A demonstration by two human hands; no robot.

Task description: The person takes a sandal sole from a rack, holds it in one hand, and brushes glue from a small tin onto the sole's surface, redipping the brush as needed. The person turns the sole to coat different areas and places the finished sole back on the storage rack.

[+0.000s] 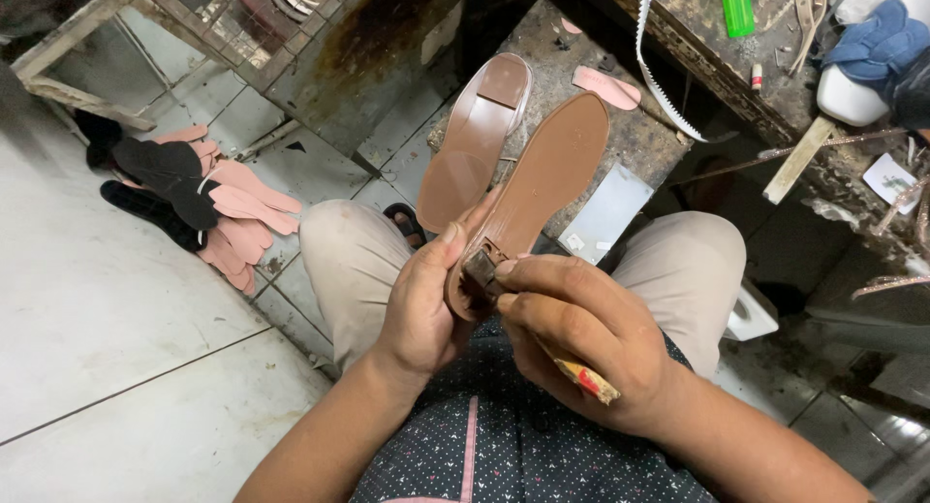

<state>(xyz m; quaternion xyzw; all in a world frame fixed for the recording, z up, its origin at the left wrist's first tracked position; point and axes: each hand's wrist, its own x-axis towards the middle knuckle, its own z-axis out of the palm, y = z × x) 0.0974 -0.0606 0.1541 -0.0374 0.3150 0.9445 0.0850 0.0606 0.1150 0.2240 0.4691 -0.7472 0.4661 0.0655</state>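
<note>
Left hand [421, 304] grips the brown sole [542, 188] at its heel, its length pointing away, while right hand [572, 343] presses a brush [484, 270] there.

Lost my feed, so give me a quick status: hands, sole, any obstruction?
Left hand grips brown sole at heel. Right hand presses brush onto heel. Nothing in the way.

Pale tiled floor [107, 299], grimy dark workbench [707, 38], rusty metal grate [223, 18], dim light
</note>
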